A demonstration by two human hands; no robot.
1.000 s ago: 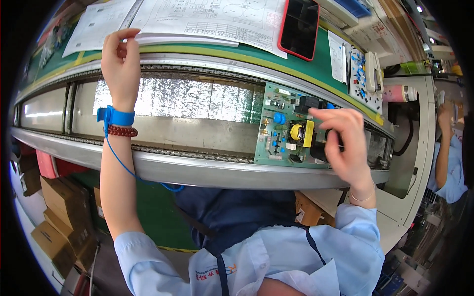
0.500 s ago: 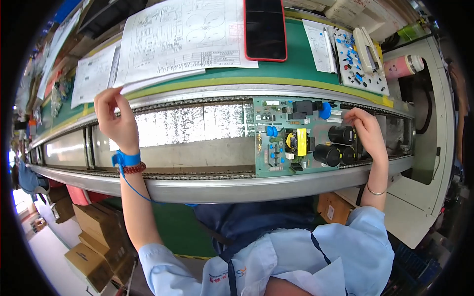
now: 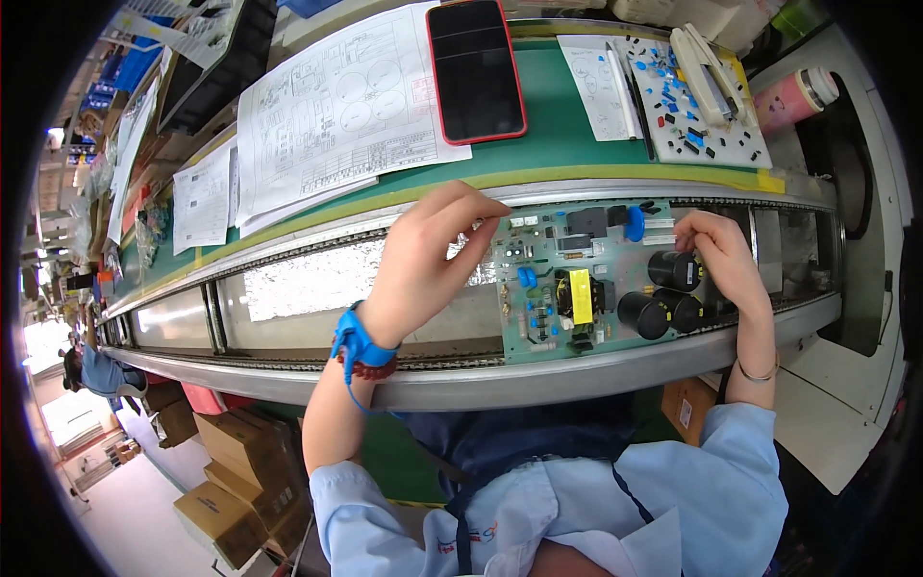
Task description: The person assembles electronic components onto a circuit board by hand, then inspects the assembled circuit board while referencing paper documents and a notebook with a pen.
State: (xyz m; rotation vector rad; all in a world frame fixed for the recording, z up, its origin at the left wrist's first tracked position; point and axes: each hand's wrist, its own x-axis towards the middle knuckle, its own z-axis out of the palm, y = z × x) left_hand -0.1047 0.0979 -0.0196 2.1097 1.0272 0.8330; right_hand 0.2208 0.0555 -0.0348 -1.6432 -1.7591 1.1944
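Note:
A green circuit board (image 3: 630,260) lies across the two rails of a metal track. It carries black cylindrical capacitors (image 3: 642,314), a yellow-wrapped transformer (image 3: 581,296) and a blue disc part (image 3: 635,223). My left hand (image 3: 433,260), with a blue wrist strap (image 3: 361,338), is at the board's far left corner. Its thumb and forefinger are pinched together; anything between them is too small to make out. My right hand (image 3: 728,255) is closed at the board's right side, fingertips beside the silver heat sink (image 3: 660,231). The hand hides part of that edge.
Beyond the track lie printed drawings (image 3: 336,106), a red-cased phone (image 3: 476,72) and a pen (image 3: 620,91). A white tray (image 3: 735,149) at far right holds small loose parts and a cream stapler-like tool (image 3: 707,77). Cardboard boxes (image 3: 236,505) stand lower left.
My left hand has moved right, from the open stretch of track to the board's far left corner. My right hand stays at the board's right side. The whole view has shifted and tilted slightly.

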